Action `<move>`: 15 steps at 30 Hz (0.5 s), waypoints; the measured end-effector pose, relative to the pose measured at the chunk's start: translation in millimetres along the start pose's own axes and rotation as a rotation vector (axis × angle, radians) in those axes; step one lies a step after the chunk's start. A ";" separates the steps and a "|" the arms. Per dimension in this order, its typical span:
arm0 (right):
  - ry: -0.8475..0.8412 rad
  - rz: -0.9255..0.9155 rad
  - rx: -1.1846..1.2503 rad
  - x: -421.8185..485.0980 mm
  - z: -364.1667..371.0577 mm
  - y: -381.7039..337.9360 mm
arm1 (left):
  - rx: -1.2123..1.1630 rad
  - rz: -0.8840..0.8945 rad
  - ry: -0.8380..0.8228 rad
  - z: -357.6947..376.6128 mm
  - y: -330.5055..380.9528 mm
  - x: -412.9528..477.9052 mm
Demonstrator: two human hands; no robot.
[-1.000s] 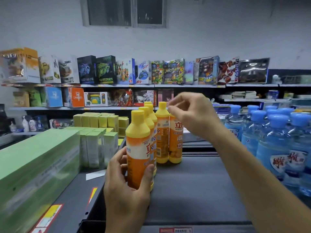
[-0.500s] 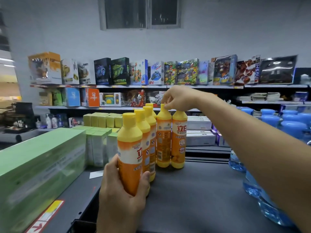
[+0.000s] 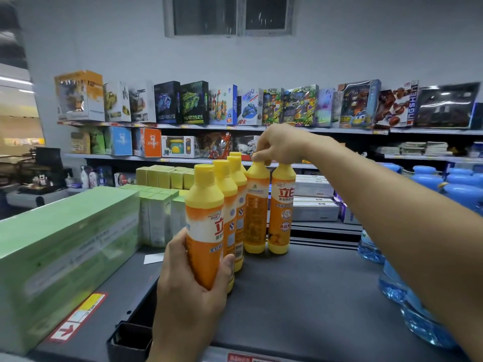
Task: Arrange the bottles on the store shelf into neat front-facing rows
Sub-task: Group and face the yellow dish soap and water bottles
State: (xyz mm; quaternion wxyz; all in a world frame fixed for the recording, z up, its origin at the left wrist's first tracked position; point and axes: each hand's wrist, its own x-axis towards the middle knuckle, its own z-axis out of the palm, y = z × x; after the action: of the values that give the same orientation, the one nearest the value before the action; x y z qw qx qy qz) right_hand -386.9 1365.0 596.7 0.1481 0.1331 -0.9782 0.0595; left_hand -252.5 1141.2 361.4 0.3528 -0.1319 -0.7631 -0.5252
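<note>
A shop aisle: a grey wall, toy boxes [image 3: 235, 105] lined up high at the back, and nearer, a dark shelf [image 3: 300, 296] carrying a cluster of orange bottles with yellow caps.

Take the front bottle [image 3: 206, 231] as the marker. It stands upright at the near end of a file; three more bottles [image 3: 232, 205] run straight back behind it. The left hand [image 3: 190, 296] is wrapped round its lower body, thumb across the label. Its base is partly hidden, so I cannot tell whether it rests on the shelf or is lifted.

Behind and to the right of the front bottle stands the turned bottle [image 3: 256, 210], also upright, showing fine print instead of the brand face. The right hand [image 3: 279, 143] reaches in above it, fingertips pinched on its cap. Right of that again, touching or nearly so, a neighbour bottle [image 3: 282, 207] faces forward properly.

So the right hand is directly over the turned bottle's long axis. I'd judge a twist about that axis would bring its face round.

Left of the front bottle lies a green carton [image 3: 65, 244]; far right, blue water bottles [image 3: 418, 322].
</note>
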 end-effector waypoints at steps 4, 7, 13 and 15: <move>0.001 0.035 -0.034 -1.1 2.3 -5.9 | 0.001 0.003 -0.010 0.0 -0.9 0.7; -0.019 0.002 -0.025 -4.6 -2.3 -8.6 | -0.001 0.006 -0.005 0.3 -1.2 0.3; -0.033 -0.050 -0.022 -9.0 -5.6 -7.4 | -0.007 0.018 -0.008 -0.7 -1.1 0.8; -0.030 -0.004 -0.076 -7.6 -3.7 -5.8 | -0.005 0.020 -0.006 -0.7 -1.1 1.2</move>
State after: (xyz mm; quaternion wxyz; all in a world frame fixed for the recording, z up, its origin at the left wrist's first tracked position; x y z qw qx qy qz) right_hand -377.3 1362.0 598.4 0.1386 0.1302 -0.9815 0.0201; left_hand -253.8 1140.0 361.5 0.3554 -0.1422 -0.7615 -0.5230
